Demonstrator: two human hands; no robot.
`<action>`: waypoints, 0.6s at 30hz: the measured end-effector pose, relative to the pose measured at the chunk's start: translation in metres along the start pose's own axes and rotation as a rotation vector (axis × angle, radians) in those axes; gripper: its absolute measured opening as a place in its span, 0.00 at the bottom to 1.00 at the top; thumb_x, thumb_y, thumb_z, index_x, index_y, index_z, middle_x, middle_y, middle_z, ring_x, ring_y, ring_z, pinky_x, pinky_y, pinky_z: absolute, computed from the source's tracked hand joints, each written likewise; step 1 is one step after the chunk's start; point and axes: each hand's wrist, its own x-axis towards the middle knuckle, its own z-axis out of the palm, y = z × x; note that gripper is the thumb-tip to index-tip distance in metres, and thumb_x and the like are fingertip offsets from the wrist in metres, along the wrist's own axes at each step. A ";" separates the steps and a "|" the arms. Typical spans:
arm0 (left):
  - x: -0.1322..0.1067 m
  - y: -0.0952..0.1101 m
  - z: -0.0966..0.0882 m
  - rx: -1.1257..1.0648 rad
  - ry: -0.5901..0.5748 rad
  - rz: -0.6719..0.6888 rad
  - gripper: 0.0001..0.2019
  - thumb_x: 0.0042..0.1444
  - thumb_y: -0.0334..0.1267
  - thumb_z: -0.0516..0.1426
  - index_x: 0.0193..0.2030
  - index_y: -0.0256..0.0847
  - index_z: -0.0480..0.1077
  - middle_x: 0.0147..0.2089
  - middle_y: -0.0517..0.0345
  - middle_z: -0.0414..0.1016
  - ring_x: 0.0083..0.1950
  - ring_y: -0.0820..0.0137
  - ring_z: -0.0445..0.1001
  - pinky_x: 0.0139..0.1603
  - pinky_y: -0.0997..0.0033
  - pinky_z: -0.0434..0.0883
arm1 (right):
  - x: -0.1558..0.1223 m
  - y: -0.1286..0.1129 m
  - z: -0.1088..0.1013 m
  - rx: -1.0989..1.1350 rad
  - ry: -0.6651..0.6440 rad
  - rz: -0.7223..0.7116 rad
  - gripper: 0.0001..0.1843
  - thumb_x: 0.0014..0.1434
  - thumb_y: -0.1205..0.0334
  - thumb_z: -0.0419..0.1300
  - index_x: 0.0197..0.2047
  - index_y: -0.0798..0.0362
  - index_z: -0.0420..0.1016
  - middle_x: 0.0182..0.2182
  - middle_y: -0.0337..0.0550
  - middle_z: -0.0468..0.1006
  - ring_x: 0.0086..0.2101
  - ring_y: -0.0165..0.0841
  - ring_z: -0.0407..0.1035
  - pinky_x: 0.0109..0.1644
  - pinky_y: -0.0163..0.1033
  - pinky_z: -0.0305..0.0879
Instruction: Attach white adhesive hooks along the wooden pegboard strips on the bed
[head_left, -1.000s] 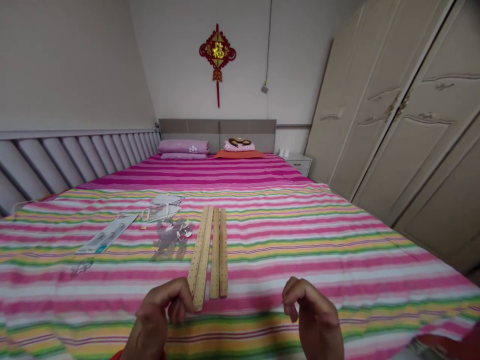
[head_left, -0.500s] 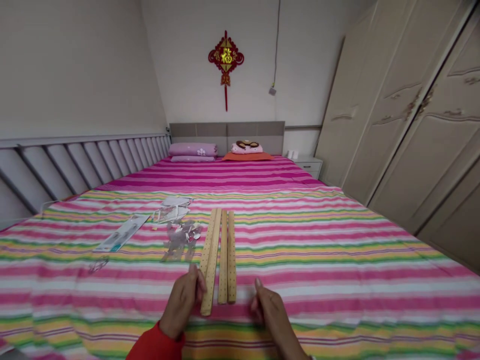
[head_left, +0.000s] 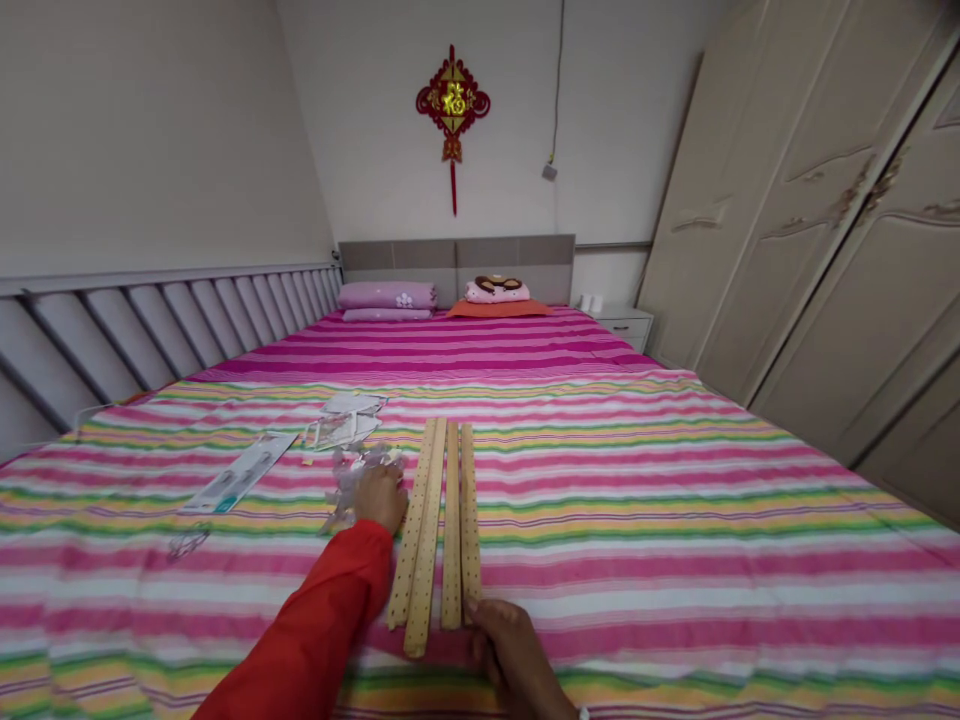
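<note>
Two pairs of long, pale wooden strips dotted with small holes lie lengthwise on the striped bedsheet. The left wooden strips (head_left: 420, 540) rest against each other at a slight slant; the right wooden strips (head_left: 452, 530) lie almost parallel beside them. My right hand (head_left: 516, 645) is closed at the near end of the rightmost strip, thumb and curled fingers gripping its tip. My left hand (head_left: 381, 497), in a red sleeve, reaches over crumpled clear plastic scraps (head_left: 345, 485) left of the strips. Its fingertips are hidden behind the hand, so its grip does not show.
Paper pieces (head_left: 345, 425) and a long flat package (head_left: 240, 472) lie farther left, with a small wiry tangle (head_left: 187, 540) nearer. Folded bedding (head_left: 386, 297) sits by the headboard (head_left: 405, 258). A bed rail (head_left: 165, 310) runs along the left, a wardrobe (head_left: 787, 260) along the right.
My left hand has moved forward from beside the strips' near end to the plastic scraps. My right hand has moved left onto the rightmost strip's end. The view has shifted slightly.
</note>
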 end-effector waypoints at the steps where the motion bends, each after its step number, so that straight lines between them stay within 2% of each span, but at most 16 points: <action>1: 0.002 0.002 0.003 0.051 -0.007 -0.010 0.14 0.53 0.31 0.52 0.45 0.34 0.74 0.47 0.42 0.74 0.52 0.53 0.69 0.51 0.58 0.63 | 0.000 0.001 -0.001 0.024 0.015 -0.007 0.29 0.42 0.36 0.64 0.15 0.54 0.63 0.08 0.33 0.62 0.09 0.18 0.45 0.15 0.31 0.30; 6: 0.011 0.001 0.014 0.190 -0.005 -0.064 0.15 0.56 0.33 0.50 0.46 0.36 0.74 0.49 0.41 0.72 0.54 0.53 0.67 0.50 0.57 0.62 | -0.009 0.008 -0.010 0.053 0.047 -0.019 0.30 0.41 0.34 0.64 0.16 0.54 0.63 0.08 0.32 0.62 0.09 0.18 0.45 0.15 0.31 0.31; 11: 0.014 -0.005 0.014 0.190 -0.004 -0.035 0.13 0.55 0.33 0.51 0.43 0.36 0.74 0.48 0.42 0.73 0.53 0.55 0.68 0.51 0.57 0.61 | -0.013 0.018 -0.012 0.032 0.052 -0.018 0.30 0.41 0.33 0.64 0.19 0.53 0.65 0.09 0.33 0.65 0.08 0.20 0.49 0.13 0.30 0.34; 15: 0.006 -0.011 0.011 -0.003 0.124 -0.075 0.11 0.54 0.36 0.53 0.39 0.39 0.76 0.45 0.45 0.74 0.51 0.54 0.69 0.50 0.55 0.63 | -0.009 0.025 -0.016 -0.009 0.034 0.019 0.31 0.38 0.30 0.63 0.21 0.52 0.65 0.08 0.33 0.66 0.07 0.21 0.49 0.12 0.31 0.34; 18: -0.004 -0.013 0.004 -0.380 0.249 -0.119 0.08 0.51 0.39 0.57 0.32 0.38 0.76 0.39 0.48 0.75 0.47 0.56 0.71 0.50 0.57 0.65 | -0.009 0.027 -0.024 -0.052 0.066 0.003 0.33 0.40 0.27 0.58 0.18 0.52 0.64 0.07 0.33 0.63 0.07 0.22 0.47 0.13 0.32 0.33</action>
